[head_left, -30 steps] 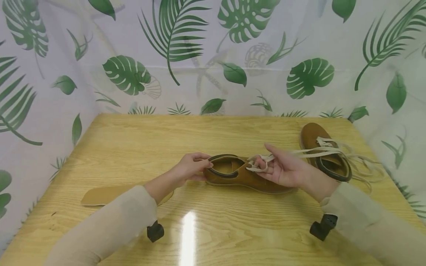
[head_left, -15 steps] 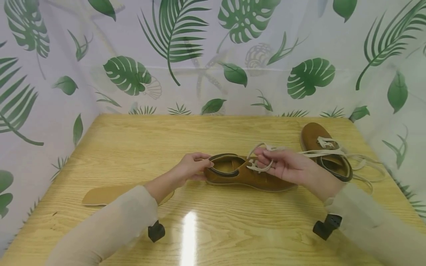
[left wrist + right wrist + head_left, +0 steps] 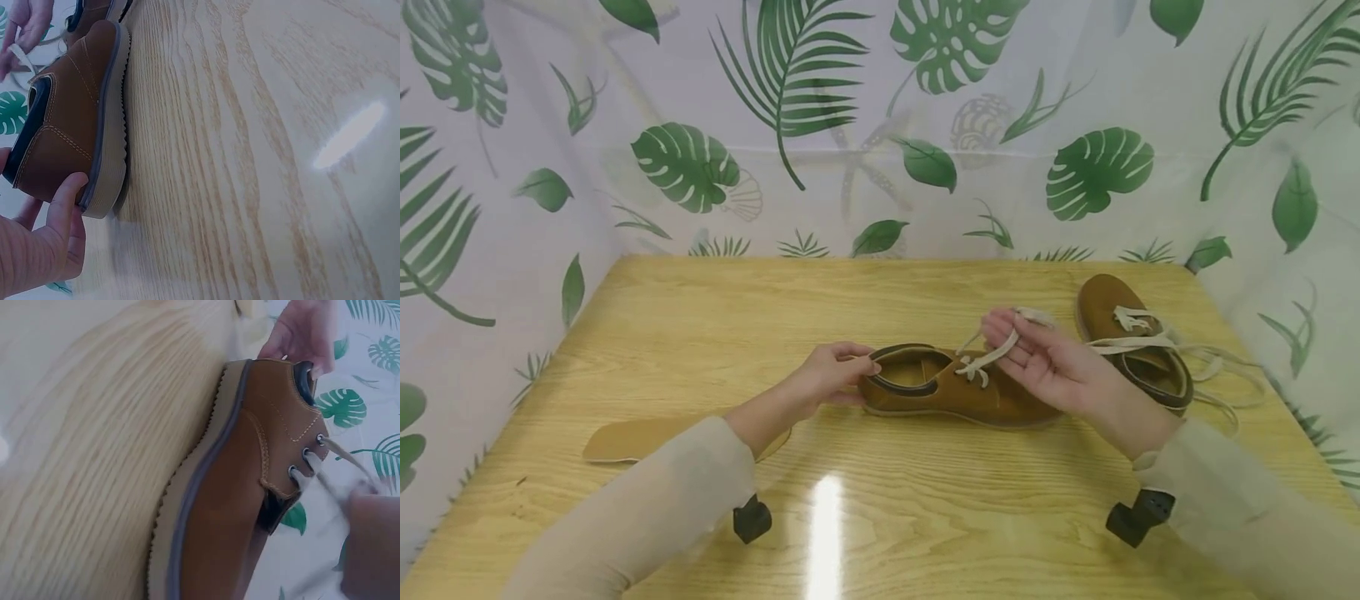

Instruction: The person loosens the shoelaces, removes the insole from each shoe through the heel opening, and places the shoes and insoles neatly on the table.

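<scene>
A brown leather shoe point(image 3: 951, 402) lies lengthwise on the table with its toe to the right. My left hand point(image 3: 831, 377) grips its heel, with thumb at the collar; in the left wrist view one finger presses the heel point(image 3: 53, 159) just above the sole. A cream shoelace point(image 3: 996, 353) rises from the shoe's eyelets to my right hand point(image 3: 1060, 367), which holds it between thumb and nearly straight fingers above the toe. Three eyelets with lace through them show in the right wrist view, where the right hand point(image 3: 375, 544) is blurred.
A second brown shoe point(image 3: 1108, 304) stands at the back right, with long loose laces point(image 3: 1232, 371) trailing right. A tan insole point(image 3: 628, 440) lies at the left, partly behind my left forearm. A leaf-print cloth point(image 3: 850, 200) encloses the table point(image 3: 760, 308) on three sides.
My right hand has lifted up and away from the eyelets, drawing the lace with it, and its fingers have straightened. The left hand stays at the heel.
</scene>
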Demonstrator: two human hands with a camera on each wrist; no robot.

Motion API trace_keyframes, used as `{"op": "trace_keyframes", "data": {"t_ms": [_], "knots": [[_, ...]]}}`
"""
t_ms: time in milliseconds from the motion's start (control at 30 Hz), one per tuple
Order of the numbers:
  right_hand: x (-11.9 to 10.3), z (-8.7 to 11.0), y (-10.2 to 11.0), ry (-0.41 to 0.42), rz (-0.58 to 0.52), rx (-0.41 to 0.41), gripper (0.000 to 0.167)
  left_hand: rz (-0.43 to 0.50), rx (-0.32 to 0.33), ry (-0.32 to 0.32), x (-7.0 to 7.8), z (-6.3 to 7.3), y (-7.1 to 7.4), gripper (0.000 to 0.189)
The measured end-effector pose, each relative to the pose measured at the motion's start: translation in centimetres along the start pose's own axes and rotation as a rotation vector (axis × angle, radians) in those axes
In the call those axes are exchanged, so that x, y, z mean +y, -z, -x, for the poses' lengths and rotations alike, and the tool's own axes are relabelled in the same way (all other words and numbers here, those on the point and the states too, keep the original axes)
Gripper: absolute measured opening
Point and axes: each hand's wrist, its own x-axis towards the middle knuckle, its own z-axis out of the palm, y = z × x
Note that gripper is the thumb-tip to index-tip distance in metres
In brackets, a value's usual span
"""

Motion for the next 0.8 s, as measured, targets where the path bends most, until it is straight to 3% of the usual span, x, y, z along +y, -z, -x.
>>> {"op": "trace_keyframes", "data": {"t_ms": [133,267,633,800], "knots": [[1.0,0.0,-0.1,-0.04,0.085,0.147,0.037,0.0,-0.005,-0.006,-0.2,-0.1,0.0,0.042],[0.6,0.6,-0.6,0.024,-0.017,0.237,0.03,-0.001,-0.005,-0.015,-0.4,-0.2,0.0,0.041],[-4.5,2.8,-0.8,0.163,-0.232,0.342,0.022,-0.004,0.002,-0.012,-0.3,-0.2,0.1,0.042],[-4.9,2.9,-0.2,0.19,-0.298,0.316,0.022,-0.011,0.006,-0.011,-0.2,-0.2,0.0,0.042]]}}
